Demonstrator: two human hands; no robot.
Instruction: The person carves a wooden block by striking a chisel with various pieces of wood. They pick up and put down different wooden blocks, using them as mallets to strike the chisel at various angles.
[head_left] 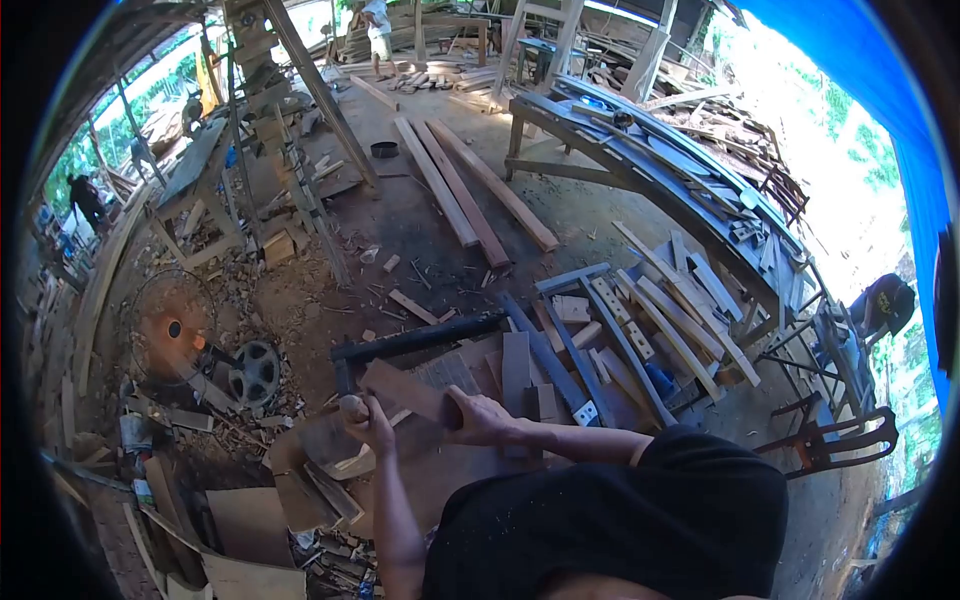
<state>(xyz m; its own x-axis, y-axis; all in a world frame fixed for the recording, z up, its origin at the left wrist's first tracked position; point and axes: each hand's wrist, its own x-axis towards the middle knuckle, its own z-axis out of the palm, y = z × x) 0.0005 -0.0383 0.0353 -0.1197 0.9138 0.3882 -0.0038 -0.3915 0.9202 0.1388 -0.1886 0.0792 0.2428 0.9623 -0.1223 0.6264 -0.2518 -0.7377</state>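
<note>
My left hand (375, 428) is closed around a short piece with a pale, rounded end (353, 407); its kind is hard to make out. Close to its right, my right hand (482, 418) grips the end of a flat brown wooden board (405, 390). The board slants up and left, its far end just above my left hand. Beneath both hands is a work surface with a dark frame (430, 338) along its far side. Wood blocks and offcuts (516, 365) lie beside my right hand.
An orange fan (170, 328) stands among wood scraps on the left. Long planks (470, 185) lie on the floor ahead. A long bench (640, 180) with stacked pieces is at the right, near a wooden chair frame (840, 440). Other people (380, 30) are farther off.
</note>
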